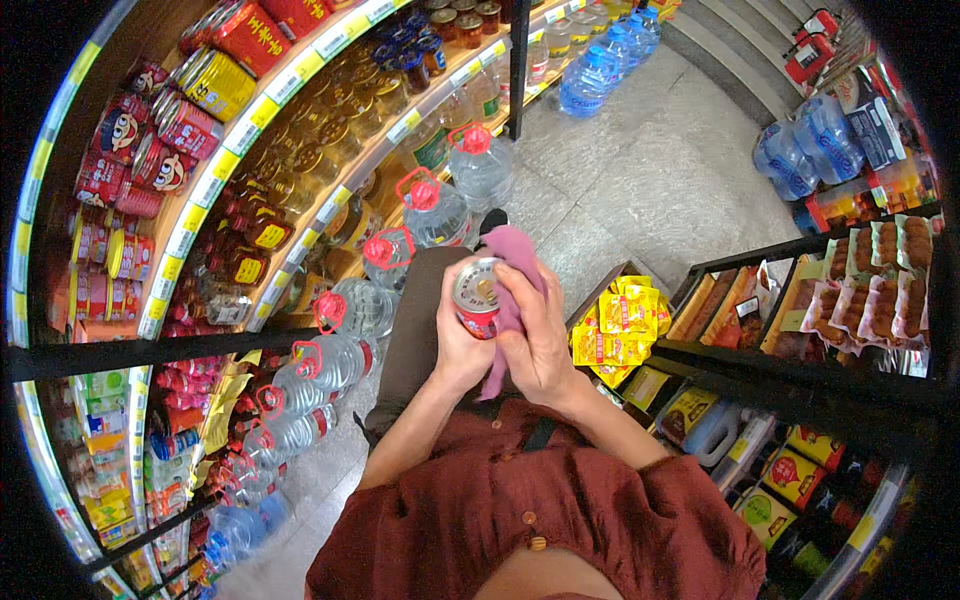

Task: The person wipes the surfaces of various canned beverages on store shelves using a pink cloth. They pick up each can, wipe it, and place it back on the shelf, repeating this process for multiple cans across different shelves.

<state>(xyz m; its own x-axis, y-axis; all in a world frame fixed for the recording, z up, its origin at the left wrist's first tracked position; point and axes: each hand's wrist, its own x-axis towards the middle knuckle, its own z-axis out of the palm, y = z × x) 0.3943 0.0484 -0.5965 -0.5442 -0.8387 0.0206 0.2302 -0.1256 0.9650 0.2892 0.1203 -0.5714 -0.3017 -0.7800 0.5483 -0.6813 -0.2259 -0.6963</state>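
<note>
My left hand (459, 341) is closed around a red metal can (478, 289), whose silver lid faces up towards me. A pink cloth (517, 251) lies in my right hand (536, 330); its fingers press the cloth against the can's right side, and one fingertip is at the lid's rim. One end of the cloth hangs below the hands. Both hands are in front of my dark red buttoned shirt, above my dark trousers. The lower part of the can is hidden by the fingers.
Shelves with red cans (176, 169) and jars curve along the left. Large water bottles with red handles (352, 307) line the floor there. At right are a box of yellow packets (626, 319), trays of packaged food (870, 292) and a lower shelf of bottles. Grey steps (731, 52) rise beyond.
</note>
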